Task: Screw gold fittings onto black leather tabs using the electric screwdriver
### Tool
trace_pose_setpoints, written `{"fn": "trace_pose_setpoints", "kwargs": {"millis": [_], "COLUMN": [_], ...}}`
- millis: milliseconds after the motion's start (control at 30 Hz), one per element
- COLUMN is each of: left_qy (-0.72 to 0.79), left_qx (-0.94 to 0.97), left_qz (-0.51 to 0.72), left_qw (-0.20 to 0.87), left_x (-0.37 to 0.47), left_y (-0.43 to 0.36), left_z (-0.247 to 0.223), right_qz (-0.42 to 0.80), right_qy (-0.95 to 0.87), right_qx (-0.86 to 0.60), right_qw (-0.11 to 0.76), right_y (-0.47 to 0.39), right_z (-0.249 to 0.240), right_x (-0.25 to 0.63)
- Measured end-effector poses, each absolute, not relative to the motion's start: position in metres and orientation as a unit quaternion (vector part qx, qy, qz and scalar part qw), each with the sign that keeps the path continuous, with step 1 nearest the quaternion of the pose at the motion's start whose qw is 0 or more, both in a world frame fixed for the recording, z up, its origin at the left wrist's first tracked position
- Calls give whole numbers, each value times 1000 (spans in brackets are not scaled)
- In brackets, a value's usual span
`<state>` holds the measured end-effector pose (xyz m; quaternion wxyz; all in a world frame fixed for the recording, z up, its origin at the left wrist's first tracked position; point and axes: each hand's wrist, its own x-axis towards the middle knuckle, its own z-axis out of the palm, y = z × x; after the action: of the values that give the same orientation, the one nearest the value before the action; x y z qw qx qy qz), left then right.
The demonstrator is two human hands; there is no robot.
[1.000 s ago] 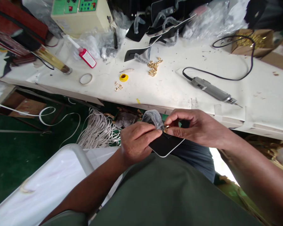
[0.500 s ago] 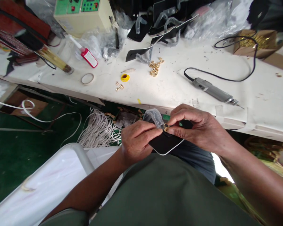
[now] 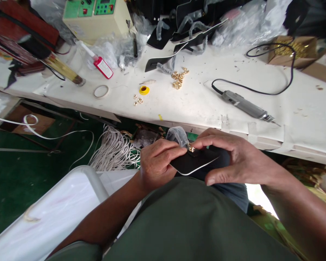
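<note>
Over my lap is a black panel (image 3: 192, 165) with a pale edge, gripped at its left side by my left hand (image 3: 159, 161). A plastic-wrapped strap (image 3: 178, 135) loops up from the panel. Small gold hardware (image 3: 191, 148) sits at the strap's end, beside my left fingertips. My right hand (image 3: 230, 156) has its thumb spread well away from the fingers. Its forefinger tip touches or nearly touches the gold piece, and nothing shows between thumb and fingers.
On the white bench (image 3: 179, 108) lie gold fittings (image 3: 178, 78), a yellow cap (image 3: 143, 90), a tape ring (image 3: 101, 91), a red bottle (image 3: 103, 67) and a corded grey electric screwdriver (image 3: 244, 105). A box of gold parts (image 3: 290, 50) stands far right. Black panels (image 3: 161, 34) are piled behind.
My right thumb has come off the gold piece and dropped down and right, opening the pinch. My left hand keeps its hold, and the panel has tilted slightly.
</note>
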<state>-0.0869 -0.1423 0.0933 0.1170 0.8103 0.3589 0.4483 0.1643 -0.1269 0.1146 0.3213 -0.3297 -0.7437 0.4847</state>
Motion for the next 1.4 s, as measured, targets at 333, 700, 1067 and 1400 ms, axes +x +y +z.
{"fn": "trace_pose_setpoints", "kwargs": {"millis": [333,700,1067,1400], "left_qy": [362,337,321,362], "left_qx": [808,869,877,814], "left_qz": [443,333,319,235], "left_qw": [140,139,159,389], "left_x": [-85,-88,-82,-62], "left_y": [-147,-134,-136,-79], "left_z": [92,101,99,100], "right_qz": [306,255,260,377], "right_qy": [-796,-814,-802,-725], "right_qx": [-344,-351,-355,-493], "right_qw": [393,387,404,299], "right_y": [-138,-146,-151,-127], "right_z": [101,93,92,107], "right_x": [149,158,156,169]}}
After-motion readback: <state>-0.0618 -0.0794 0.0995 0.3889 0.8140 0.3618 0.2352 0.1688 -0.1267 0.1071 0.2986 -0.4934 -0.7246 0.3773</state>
